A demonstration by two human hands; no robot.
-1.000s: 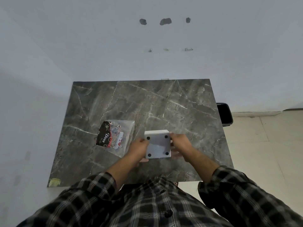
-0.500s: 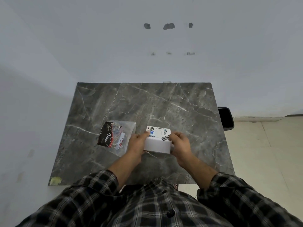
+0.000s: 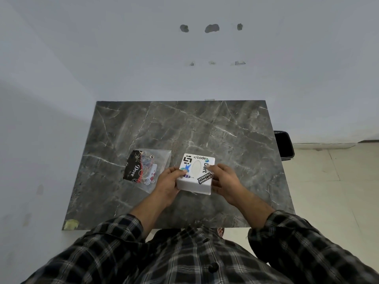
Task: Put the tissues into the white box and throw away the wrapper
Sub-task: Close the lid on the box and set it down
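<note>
Head view shows the white box (image 3: 195, 174) clasped from both sides: the left hand (image 3: 167, 184) wraps its left wall with the thumb up on the stickered top, and the right hand (image 3: 225, 182) closes on its right wall, fingertips laid over the top edge. So each grip is closed on the box, which sits low over the tabletop (image 3: 184, 128), its oval slot facing up; whether its base touches the surface cannot be told.

The relation that matters for what comes next: the tissue packet (image 3: 146, 167), a clear wrapper with a dark printed end, lies flat on the tabletop just outside the left grip, touching or nearly touching the back of that hand, with its long axis running away from the person and slightly leftward. The left hand is plainly the nearer one; the right would have to cross over the box to reach it.

Judging from this, the box is not yet opened, and the packet is untouched. The dark bin (image 3: 284, 145) stands beyond the tabletop's edge, well out past the right grip, so the wrapper likely leaves that way.
</note>
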